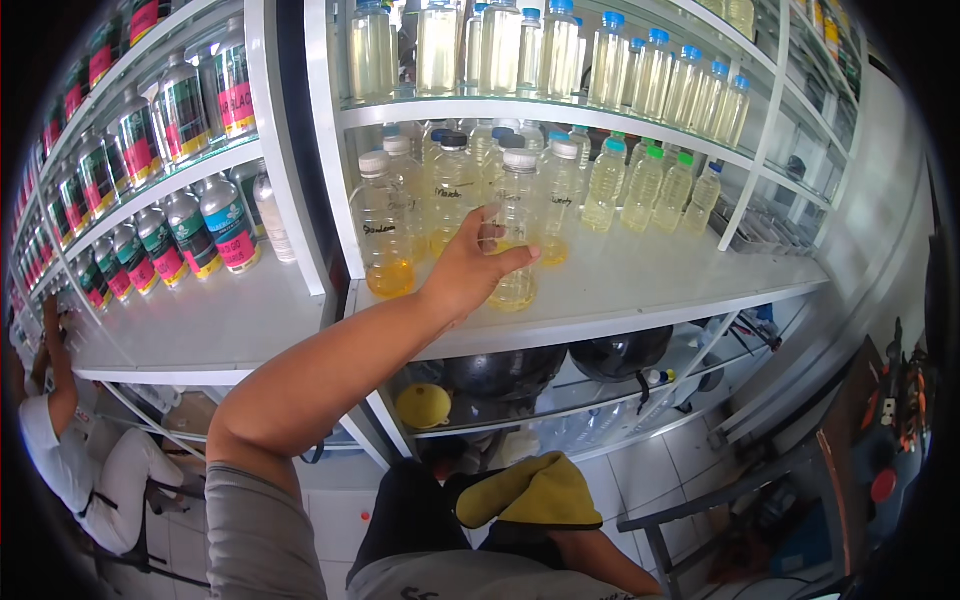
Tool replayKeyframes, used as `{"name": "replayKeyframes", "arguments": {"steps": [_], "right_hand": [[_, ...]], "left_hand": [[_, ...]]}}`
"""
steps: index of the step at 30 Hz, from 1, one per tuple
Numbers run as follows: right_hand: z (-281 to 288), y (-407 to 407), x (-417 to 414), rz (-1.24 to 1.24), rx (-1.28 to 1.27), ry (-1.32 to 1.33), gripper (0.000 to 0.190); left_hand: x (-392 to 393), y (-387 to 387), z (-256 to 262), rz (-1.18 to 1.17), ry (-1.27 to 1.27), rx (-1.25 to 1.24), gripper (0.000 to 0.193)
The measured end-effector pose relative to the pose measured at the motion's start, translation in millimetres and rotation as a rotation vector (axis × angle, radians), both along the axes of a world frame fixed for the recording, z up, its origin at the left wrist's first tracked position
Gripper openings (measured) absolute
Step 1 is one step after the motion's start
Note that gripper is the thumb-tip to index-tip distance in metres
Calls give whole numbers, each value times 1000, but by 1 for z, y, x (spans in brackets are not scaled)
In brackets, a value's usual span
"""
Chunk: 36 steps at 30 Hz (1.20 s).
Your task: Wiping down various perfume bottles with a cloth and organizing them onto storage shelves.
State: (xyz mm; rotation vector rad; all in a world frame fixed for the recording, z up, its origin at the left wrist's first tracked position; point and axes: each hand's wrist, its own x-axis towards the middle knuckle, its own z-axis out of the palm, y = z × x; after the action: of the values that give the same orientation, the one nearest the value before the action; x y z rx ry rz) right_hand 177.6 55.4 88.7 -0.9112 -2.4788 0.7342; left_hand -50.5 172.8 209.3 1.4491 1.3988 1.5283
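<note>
My left hand [466, 268] reaches to a clear plastic bottle [517, 289] with a white cap, handwriting and a little yellow liquid. The bottle stands upright near the shelf's front edge. My thumb lies across its front and my bent fingers are at its left side; whether they grip it is not plain. Beside it stand a similar bottle [388, 240] with orange-yellow liquid and a black-capped bottle [453, 176]. A mustard-yellow cloth item [551, 491] lies over the end of my right forearm [611, 562], above my lap. My right hand is hidden by it.
Several blue-capped bottles [499, 52] fill the glass shelf above. Green-capped bottles [652, 187] stand right on the white shelf [600, 277]. Silver labelled bottles [229, 217] line the left racks. Below are a yellow funnel [424, 406] and black helmets [510, 371]. A seated person [60, 450] is at far left.
</note>
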Motion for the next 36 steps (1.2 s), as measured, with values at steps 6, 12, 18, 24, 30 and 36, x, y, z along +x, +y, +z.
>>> {"name": "replayKeyframes", "arguments": {"steps": [6,12,18,24,30,36], "right_hand": [[-17,-1,-1,-135,-171,-36,39],[-83,-4,-6,-433,-185,173,34],[-68,2,7,-189,-359,311,34],[-26,-4,-3,-167,-346,92,34],[-31,-3,0,-97,-313,253,35],[-26,-3,0,-118,-152,62,34]], "left_hand": [[-5,-7,-1,-6,14,-5,83],[-8,-15,-6,47,18,37,82],[-14,-24,-5,106,52,12,82],[-6,-17,-6,85,59,39,79],[13,3,-4,-32,27,34,78],[29,21,-6,-221,-105,32,80]]}}
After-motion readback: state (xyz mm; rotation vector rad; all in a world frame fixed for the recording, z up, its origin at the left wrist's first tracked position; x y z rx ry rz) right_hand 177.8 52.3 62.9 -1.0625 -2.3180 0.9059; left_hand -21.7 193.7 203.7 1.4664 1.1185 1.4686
